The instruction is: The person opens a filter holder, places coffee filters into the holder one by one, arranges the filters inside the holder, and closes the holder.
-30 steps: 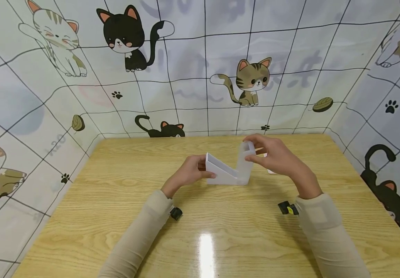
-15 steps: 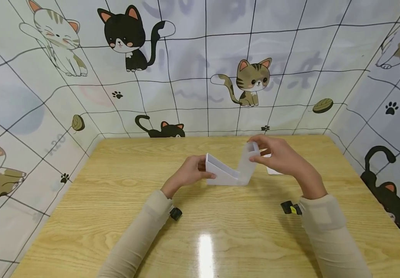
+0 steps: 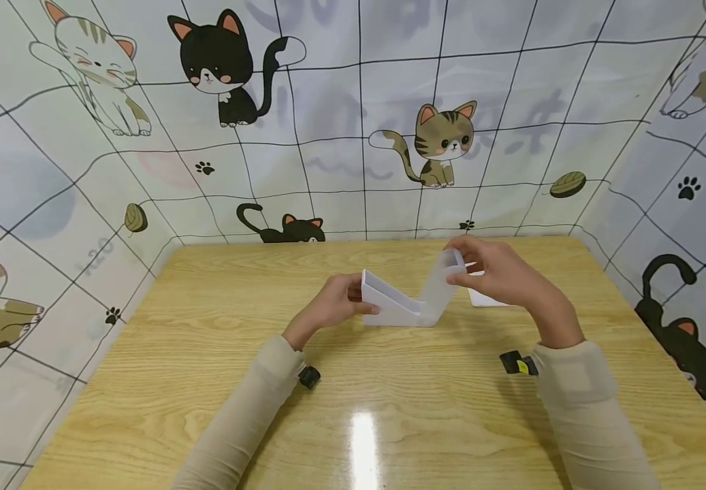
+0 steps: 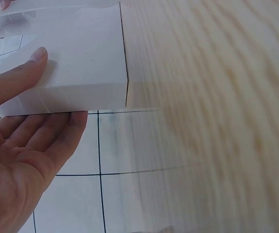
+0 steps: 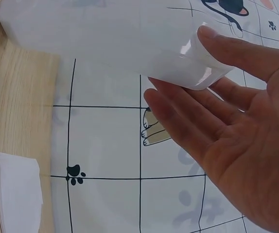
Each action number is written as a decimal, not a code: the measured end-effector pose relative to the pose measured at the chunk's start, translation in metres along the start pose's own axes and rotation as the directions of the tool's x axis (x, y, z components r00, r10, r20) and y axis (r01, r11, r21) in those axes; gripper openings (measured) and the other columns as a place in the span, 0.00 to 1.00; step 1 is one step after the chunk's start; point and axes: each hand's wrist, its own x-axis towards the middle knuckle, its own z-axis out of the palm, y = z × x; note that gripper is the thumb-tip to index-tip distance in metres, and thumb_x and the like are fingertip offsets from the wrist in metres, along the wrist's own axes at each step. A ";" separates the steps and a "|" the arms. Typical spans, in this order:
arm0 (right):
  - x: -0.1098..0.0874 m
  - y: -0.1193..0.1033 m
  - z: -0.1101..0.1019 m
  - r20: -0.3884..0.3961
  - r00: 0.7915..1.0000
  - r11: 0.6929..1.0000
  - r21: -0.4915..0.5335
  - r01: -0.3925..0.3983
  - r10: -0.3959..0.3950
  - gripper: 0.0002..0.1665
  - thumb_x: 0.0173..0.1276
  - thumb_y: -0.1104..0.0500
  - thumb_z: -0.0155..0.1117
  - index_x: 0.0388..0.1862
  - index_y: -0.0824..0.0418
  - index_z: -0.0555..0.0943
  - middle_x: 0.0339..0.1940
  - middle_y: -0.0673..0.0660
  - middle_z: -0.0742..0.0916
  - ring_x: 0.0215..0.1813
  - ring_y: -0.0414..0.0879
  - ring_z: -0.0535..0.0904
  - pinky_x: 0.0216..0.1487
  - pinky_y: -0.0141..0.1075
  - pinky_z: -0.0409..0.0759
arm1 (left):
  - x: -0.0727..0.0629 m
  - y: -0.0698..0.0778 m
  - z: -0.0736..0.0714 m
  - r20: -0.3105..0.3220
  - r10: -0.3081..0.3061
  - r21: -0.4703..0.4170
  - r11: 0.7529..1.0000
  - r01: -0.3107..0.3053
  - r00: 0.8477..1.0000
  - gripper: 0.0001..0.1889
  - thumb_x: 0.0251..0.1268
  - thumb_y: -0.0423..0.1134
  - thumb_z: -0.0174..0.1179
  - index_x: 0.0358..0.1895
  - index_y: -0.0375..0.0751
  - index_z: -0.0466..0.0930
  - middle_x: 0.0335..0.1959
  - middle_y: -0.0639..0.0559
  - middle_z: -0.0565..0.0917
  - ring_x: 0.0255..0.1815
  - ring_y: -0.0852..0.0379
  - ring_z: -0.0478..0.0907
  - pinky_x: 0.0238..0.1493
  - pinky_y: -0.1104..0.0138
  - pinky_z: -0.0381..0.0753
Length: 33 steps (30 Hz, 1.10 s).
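Thumb and fingers of the left hand (image 3: 333, 301) grip the left end of a smooth white plastic case with a sloping open top (image 3: 392, 307), the thumb lying flat on its near face and the fingers behind it on the far side. Thumb and fingertips of the right hand (image 3: 500, 275) pinch the upper end of a cloudy, translucent plastic flap with raised side walls (image 3: 438, 289), while the other fingers extend loosely beyond it.

The case stands near the middle of a pale, wood-grained tabletop (image 3: 303, 415), its lower edge running along the wood. At the case's right end the flap meets it low down and slants up and to the right, so that the two pieces form a wide V. Just beyond the right hand, on the far right part of the table, lies a flat white sheet-like piece (image 3: 486, 299), partly hidden by that hand.

Both forearms wear beige sleeves (image 3: 585, 408), with a small black device (image 3: 308, 376) at the left wrist and another at the right. Behind the table rises a pale gridded wall covering (image 3: 334, 167) printed with cartoon cats.
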 end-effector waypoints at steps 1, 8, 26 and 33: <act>0.000 0.000 -0.001 0.003 1.000 1.000 0.001 -0.001 0.001 0.26 0.70 0.61 0.72 0.64 0.65 0.76 0.56 0.63 0.85 0.58 0.60 0.85 0.58 0.55 0.85 | 0.000 0.000 0.000 0.001 0.001 0.000 1.000 -0.001 1.000 0.20 0.64 0.34 0.73 0.58 0.38 0.83 0.53 0.42 0.89 0.50 0.48 0.89 0.52 0.60 0.89; -0.003 -0.001 -0.005 0.021 0.999 0.999 0.021 -0.035 0.035 0.27 0.71 0.61 0.71 0.65 0.66 0.75 0.57 0.65 0.85 0.60 0.61 0.84 0.60 0.56 0.84 | 0.001 0.001 -0.001 0.009 0.008 -0.001 1.000 -0.008 1.000 0.19 0.64 0.35 0.73 0.57 0.38 0.83 0.52 0.42 0.89 0.49 0.50 0.89 0.50 0.62 0.89; -0.007 0.003 -0.012 0.066 0.995 0.997 0.011 -0.074 0.073 0.29 0.72 0.61 0.70 0.68 0.67 0.73 0.60 0.67 0.84 0.61 0.62 0.84 0.62 0.56 0.83 | 0.002 0.001 -0.001 0.006 0.005 0.001 1.000 -0.005 1.000 0.19 0.63 0.35 0.73 0.57 0.38 0.83 0.52 0.42 0.89 0.49 0.50 0.90 0.50 0.62 0.89; -0.007 0.004 -0.014 0.072 0.994 0.996 -0.014 -0.086 0.086 0.30 0.72 0.61 0.71 0.68 0.67 0.72 0.61 0.67 0.84 0.62 0.64 0.83 0.63 0.57 0.82 | 0.001 0.000 -0.002 0.009 -0.002 -0.008 1.000 0.003 1.000 0.19 0.63 0.34 0.73 0.57 0.39 0.83 0.52 0.43 0.89 0.48 0.50 0.90 0.50 0.61 0.89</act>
